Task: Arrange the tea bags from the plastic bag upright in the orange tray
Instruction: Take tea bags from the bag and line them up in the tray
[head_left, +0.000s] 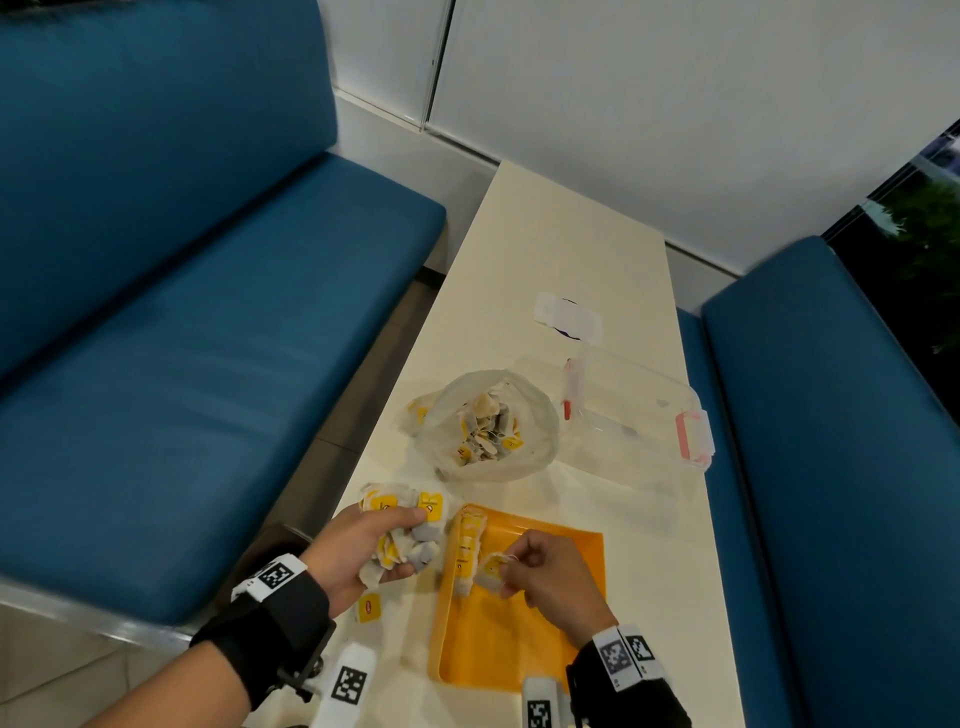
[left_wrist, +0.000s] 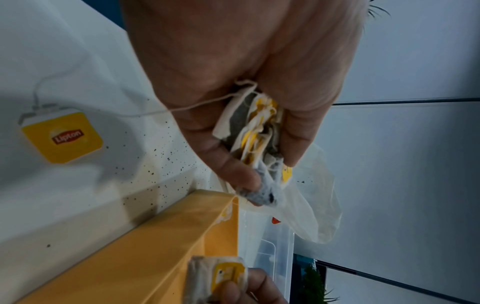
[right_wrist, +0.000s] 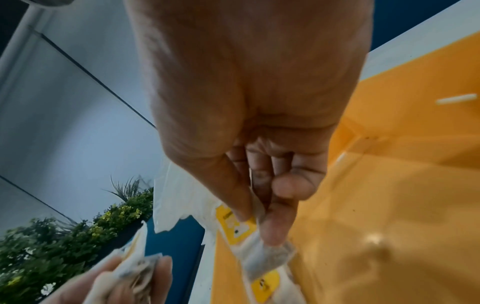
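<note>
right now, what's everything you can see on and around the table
table: one, cream, between the benches
benches: two, blue, either side
orange tray: one, near edge; a few tea bags upright at its left wall
plastic bag: one, clear, mid-table, tea bags inside
clear box: one, pink latches, right of bag
loose tag: one, yellow, left of tray
left hand: grips a bunch of tea bags
right hand: pinches a single tea bag over the tray

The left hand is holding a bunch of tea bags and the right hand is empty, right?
Not quite. The left hand does hold a bunch of tea bags, but the right hand isn't empty: it pinches one tea bag over the tray, as the right wrist view shows.
</note>
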